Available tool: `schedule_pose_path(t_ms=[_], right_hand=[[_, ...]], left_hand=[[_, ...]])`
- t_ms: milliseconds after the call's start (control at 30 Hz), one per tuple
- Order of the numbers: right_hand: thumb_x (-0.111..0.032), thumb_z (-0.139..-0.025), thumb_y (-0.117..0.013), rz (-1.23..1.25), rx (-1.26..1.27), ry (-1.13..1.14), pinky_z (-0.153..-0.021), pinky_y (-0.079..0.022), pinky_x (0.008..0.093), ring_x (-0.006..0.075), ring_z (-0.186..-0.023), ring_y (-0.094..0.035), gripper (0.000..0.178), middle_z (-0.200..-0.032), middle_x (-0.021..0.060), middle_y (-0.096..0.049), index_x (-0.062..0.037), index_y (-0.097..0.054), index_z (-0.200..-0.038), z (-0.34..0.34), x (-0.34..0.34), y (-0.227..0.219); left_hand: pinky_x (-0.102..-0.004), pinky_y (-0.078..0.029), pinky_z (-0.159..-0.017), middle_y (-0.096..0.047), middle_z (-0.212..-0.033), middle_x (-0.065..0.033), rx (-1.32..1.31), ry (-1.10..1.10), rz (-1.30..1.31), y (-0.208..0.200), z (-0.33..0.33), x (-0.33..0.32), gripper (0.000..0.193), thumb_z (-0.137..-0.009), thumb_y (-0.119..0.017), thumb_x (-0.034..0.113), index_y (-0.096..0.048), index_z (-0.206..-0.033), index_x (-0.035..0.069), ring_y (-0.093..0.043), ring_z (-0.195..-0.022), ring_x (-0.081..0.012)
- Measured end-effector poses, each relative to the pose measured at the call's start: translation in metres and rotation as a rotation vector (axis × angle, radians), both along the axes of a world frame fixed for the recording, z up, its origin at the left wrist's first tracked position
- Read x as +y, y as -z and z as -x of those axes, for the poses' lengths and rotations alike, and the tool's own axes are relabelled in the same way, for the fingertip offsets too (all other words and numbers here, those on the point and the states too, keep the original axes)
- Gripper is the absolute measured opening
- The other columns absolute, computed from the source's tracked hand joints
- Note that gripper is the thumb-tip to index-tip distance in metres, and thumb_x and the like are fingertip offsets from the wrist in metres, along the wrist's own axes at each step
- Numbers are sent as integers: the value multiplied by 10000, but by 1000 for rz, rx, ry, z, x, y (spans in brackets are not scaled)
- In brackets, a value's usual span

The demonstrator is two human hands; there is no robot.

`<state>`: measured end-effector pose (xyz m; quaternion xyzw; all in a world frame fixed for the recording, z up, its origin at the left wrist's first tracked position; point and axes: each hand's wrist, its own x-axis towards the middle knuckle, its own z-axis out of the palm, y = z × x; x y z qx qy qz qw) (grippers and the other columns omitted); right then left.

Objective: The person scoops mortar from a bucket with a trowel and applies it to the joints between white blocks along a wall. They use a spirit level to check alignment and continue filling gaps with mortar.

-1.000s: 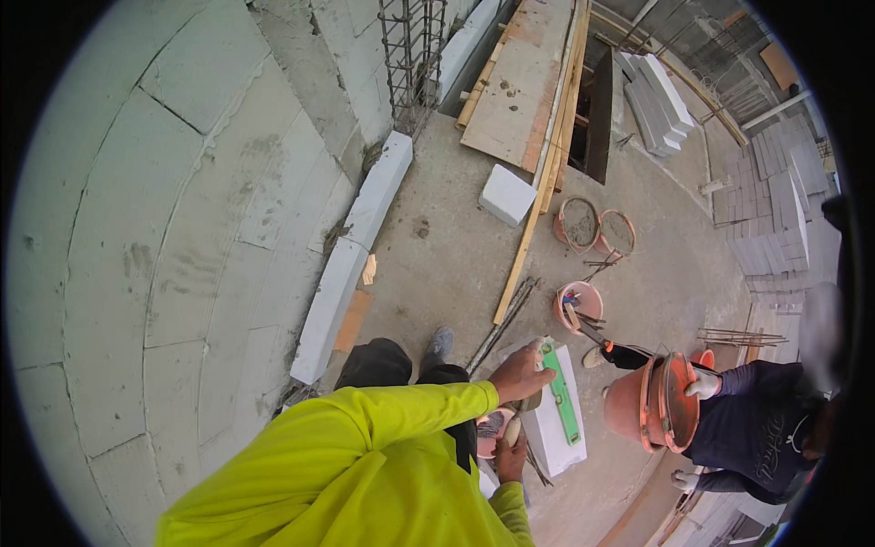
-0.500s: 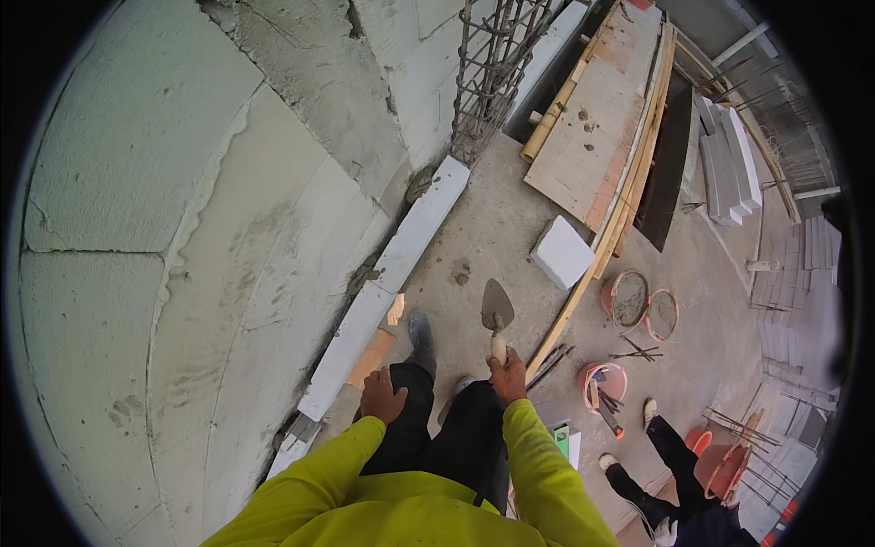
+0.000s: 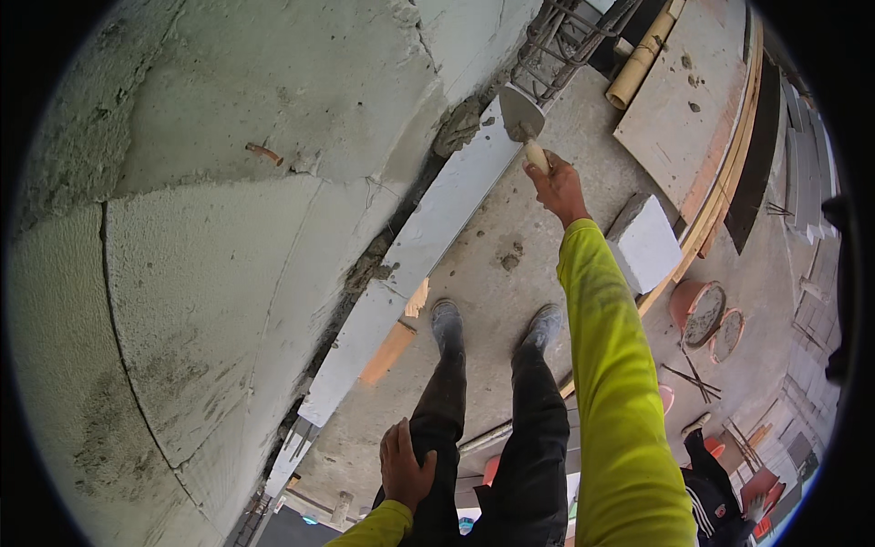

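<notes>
My right hand [image 3: 558, 189] is wrapped round the pale handle of a trowel [image 3: 522, 113], arm stretched forward. The trowel's grey blade lies over the far end of the white block ledge [image 3: 437, 223], close to the rebar column [image 3: 565, 46]; whether it touches the ledge I cannot tell. My left hand [image 3: 406, 463] rests by my left thigh, fingers stretched and holding nothing. Grey mortar [image 3: 458, 128] shows in the gap between the ledge and the block wall [image 3: 228, 273].
A white block [image 3: 644, 244] sits on the floor at right, beside a board [image 3: 684, 118] and long timbers. Past them stand two mortar buckets [image 3: 700, 310] and crossed rods [image 3: 694, 376]. Another person [image 3: 715, 492] is at lower right. A wood scrap [image 3: 388, 353] lies against the ledge.
My right hand has carried the trowel forward, from before my legs to the ledge's far end. My left hand stays near my thigh. The view has shifted, and my feet now show farther apart.
</notes>
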<state>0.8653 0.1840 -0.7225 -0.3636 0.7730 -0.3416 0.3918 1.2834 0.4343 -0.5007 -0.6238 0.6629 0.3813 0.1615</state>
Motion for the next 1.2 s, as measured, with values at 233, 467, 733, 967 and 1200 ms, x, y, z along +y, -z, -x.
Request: schedule_pose_path(t_ms=[233,467,733,967,1200], right_hand=[[-181,-861,-691,21,-77,-68,-779,-553,385,340,-845,-707,435,-946,219,-710,6,-611,-1246,-75,21,7],[-209,-847,-682,-130,150,-130,-810,-542,487,412,-907,-677,577,-1015,230,-682,-59,-513,-1379,-168,60,-22],[-203,-860,-672,-129,17,38,-847,-531,481,436,-970,-659,573,-1066,265,-677,-36,-505,-1382,-199,91,-17],[-230,-865,-668,-154,-280,-11,-843,-533,488,446,-993,-652,579,-1100,265,-668,-26,-483,-1374,-318,172,-6],[-212,-852,-622,-342,-219,-315,-786,-536,519,425,-882,-659,526,-1077,202,-645,-87,-456,-1336,-382,196,-22]], left_hand=[[-531,-321,-1124,-437,-1392,-266,11,-33,-25,2,12,1,776,-811,-679,232,-352,-1468,-18,-393,-1321,-446],[-526,-303,-1142,-417,-1421,-252,-22,-7,-67,2,14,-3,780,-825,-682,217,-330,-1482,-8,-379,-1341,-443],[-508,-297,-1152,-420,-1429,-223,-5,-13,-65,4,6,4,791,-825,-698,216,-324,-1493,15,-371,-1359,-413],[-502,-305,-1149,-424,-1431,-216,-19,-18,-82,4,1,8,789,-824,-694,214,-326,-1494,15,-375,-1357,-405],[-520,-305,-1145,-427,-1415,-245,-13,-9,-24,6,1,11,732,-848,-672,228,-361,-1467,-8,-375,-1349,-426]])
